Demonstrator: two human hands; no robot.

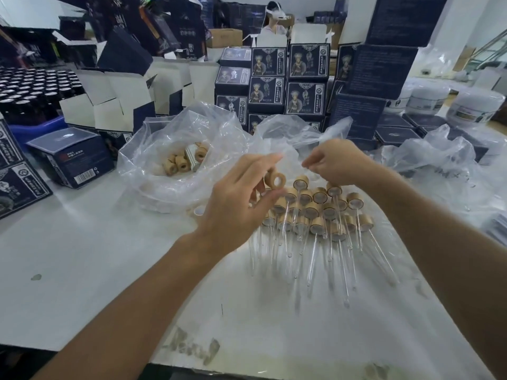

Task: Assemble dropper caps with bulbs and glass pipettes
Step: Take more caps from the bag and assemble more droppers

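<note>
The left hand (pixel 241 204) is holding a tan, wood-grained ring-shaped dropper cap (pixel 275 180) up above the white table (pixel 82 256), its fingers (pixel 260 163) pinching the ring at its edge so that the open hole is facing outward, probably to leave it free for a part to go through. The right hand (pixel 340 163) is hovering just beside it with its fingers curled together as if pinching something small; what they are gripping is too blurred to tell, so it cannot be said whether it is a bulb or a pipette.

Directly below both hands, a heap of finished droppers (pixel 318 212), each a tan cap with a clear glass pipette (pixel 312 259) pointing toward the person, is lying on a clear plastic sheet (pixel 274 325), seemingly stacked close so each new piece can be dropped without reaching. Behind the left hand, a crumpled clear plastic bag (pixel 175 149) is standing open with loose caps (pixel 182 161) inside, near enough for quick picking. Dark blue printed cartons (pixel 307 78) are piled at the back.
</note>
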